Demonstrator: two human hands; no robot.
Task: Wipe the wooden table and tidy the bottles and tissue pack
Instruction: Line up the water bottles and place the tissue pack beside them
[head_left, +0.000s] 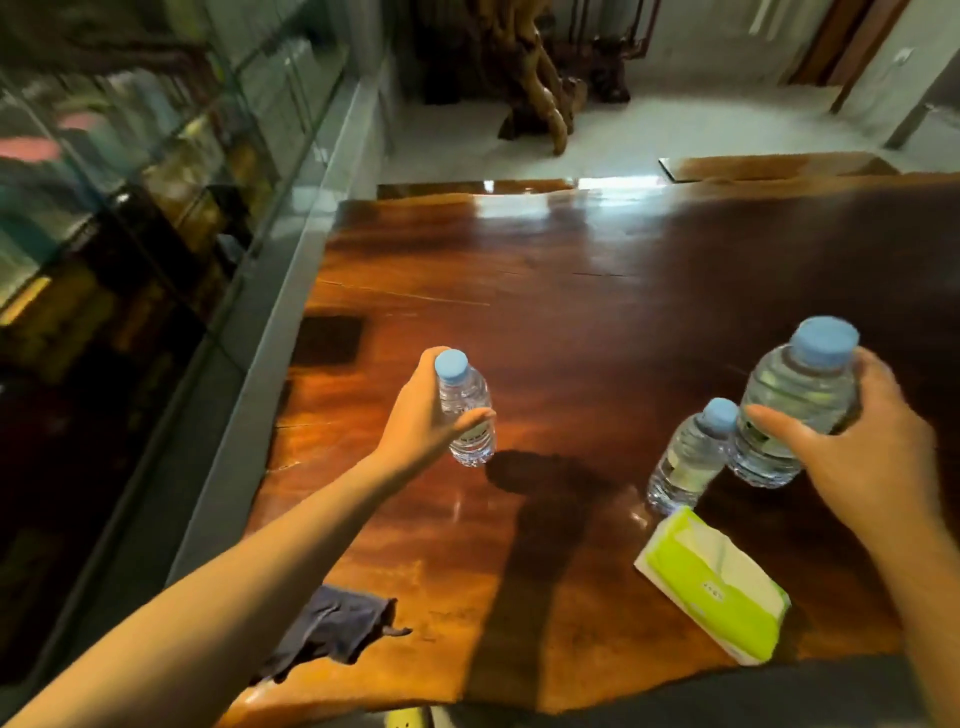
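Now both hands grip upright bottles: left hand one, right hand another; the third bottle stands just left of the right hand.

Two bare forearms reach in from the lower corners of the frame, no sleeves, watches or rings visible on the left hand or right hand. Along the bottom edge, a dark grey band, possibly the wearer's shirt, runs blurred and indistinct.
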